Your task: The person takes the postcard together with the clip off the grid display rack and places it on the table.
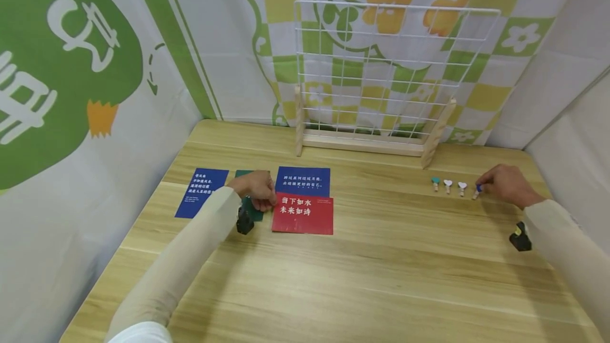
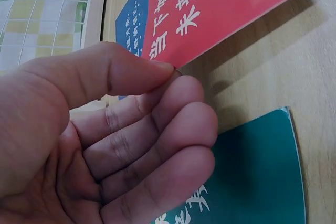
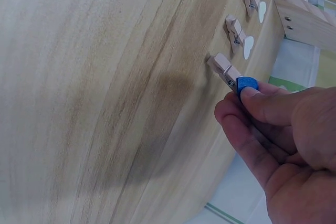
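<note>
My left hand pinches the near left corner of a red card with white writing; in the left wrist view the card tilts up off the table. Under that hand lies a green card, partly hidden by it. The red card overlaps a blue card. At the right, my right hand pinches the blue heart end of a small wooden clothespin between thumb and forefinger. Beside it stand in a row two white-heart clothespins and a teal-heart one.
A white wire grid rack on wooden feet stands at the back of the wooden table. Another blue card lies at the left, partly behind the left sleeve. Printed cloth walls enclose the table.
</note>
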Demonstrator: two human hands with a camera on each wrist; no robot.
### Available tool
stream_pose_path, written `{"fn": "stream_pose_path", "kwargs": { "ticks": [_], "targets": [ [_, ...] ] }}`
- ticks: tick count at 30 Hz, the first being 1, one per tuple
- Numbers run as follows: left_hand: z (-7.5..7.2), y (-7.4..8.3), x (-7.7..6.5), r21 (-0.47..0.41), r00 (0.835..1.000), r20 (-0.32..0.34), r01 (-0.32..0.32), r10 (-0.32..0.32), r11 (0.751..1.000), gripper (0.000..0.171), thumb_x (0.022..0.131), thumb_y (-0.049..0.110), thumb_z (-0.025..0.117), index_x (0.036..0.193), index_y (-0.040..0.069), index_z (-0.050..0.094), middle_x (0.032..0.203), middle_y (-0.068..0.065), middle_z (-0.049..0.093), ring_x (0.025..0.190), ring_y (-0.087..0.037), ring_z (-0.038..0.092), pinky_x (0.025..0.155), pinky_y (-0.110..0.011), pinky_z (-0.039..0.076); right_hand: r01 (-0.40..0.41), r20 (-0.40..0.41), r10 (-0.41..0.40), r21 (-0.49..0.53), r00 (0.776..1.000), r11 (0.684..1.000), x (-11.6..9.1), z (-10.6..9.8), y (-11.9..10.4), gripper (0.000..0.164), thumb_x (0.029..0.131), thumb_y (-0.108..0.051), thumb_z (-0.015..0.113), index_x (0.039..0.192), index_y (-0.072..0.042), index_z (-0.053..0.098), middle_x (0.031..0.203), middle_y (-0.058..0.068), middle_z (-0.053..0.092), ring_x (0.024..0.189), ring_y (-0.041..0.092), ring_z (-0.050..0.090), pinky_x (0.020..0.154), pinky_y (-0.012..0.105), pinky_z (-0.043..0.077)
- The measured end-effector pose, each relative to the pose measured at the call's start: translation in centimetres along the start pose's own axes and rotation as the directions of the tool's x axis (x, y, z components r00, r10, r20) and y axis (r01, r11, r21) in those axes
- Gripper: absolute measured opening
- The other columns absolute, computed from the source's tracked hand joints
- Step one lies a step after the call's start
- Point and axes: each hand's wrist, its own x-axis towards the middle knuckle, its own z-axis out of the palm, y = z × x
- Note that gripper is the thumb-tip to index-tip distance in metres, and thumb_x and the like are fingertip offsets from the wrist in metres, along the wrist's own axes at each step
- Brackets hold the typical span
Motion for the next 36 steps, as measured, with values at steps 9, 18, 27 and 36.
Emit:
{"fn": "stream_pose_path", "kwargs": {
  "ticks": [9, 18, 27, 36],
  "targets": [
    [0.2, -0.1, -0.1, 0.046, 0.999, 0.012, 0.043, -0.044, 0.998, 0.015, 0.082, 0.014, 0.066, 0.073, 0.004, 0.070, 0.066, -0.007, 0.069, 0.056, -0.013, 0.064, 0.057, -0.027, 0.055, -0.016, 0.016, 0.016, 0.008, 1.000, 1.000, 0.4, 0.0, -0.1, 0.016, 0.078, -0.004, 0.063, 0.091, 0.000, 0.071, 0.094, 0.022, 0.069, 0.094, 0.045, 0.059, 0.082, 0.056, 0.044],
    [0.3, 0.1, -0.2, 0.055, 0.996, 0.040, 0.072, -0.074, 0.996, 0.012, 0.081, 0.013, 0.067, 0.072, 0.004, 0.071, 0.065, -0.006, 0.068, 0.055, -0.013, 0.063, 0.057, -0.027, 0.055, -0.064, 0.036, 0.063, 0.020, 0.997, 0.998, 0.6, -0.1, -0.4, 0.016, 0.079, -0.003, 0.061, 0.091, 0.001, 0.071, 0.093, 0.022, 0.069, 0.096, 0.047, 0.058, 0.084, 0.057, 0.043],
    [0.3, -0.1, 0.0, 0.051, 0.994, 0.035, 0.103, -0.105, 0.993, 0.011, 0.081, 0.011, 0.066, 0.074, 0.004, 0.070, 0.065, -0.007, 0.068, 0.055, -0.013, 0.064, 0.056, -0.027, 0.055, -0.066, 0.045, 0.065, 0.013, 0.997, 0.998, 0.8, 0.3, -0.2, 0.017, 0.080, -0.004, 0.061, 0.093, 0.001, 0.071, 0.095, 0.023, 0.068, 0.096, 0.046, 0.058, 0.085, 0.058, 0.042],
    [0.3, -0.1, 0.2, 0.069, 0.991, 0.049, 0.122, -0.126, 0.990, 0.012, 0.081, 0.011, 0.066, 0.073, 0.004, 0.070, 0.062, -0.004, 0.066, 0.053, -0.011, 0.062, 0.055, -0.025, 0.054, -0.065, -0.008, 0.066, 0.039, 0.998, 0.997, 0.7, 0.9, -0.1, 0.016, 0.080, -0.005, 0.061, 0.091, 0.001, 0.071, 0.092, 0.022, 0.069, 0.093, 0.045, 0.060, 0.083, 0.058, 0.042]
  ]
}}
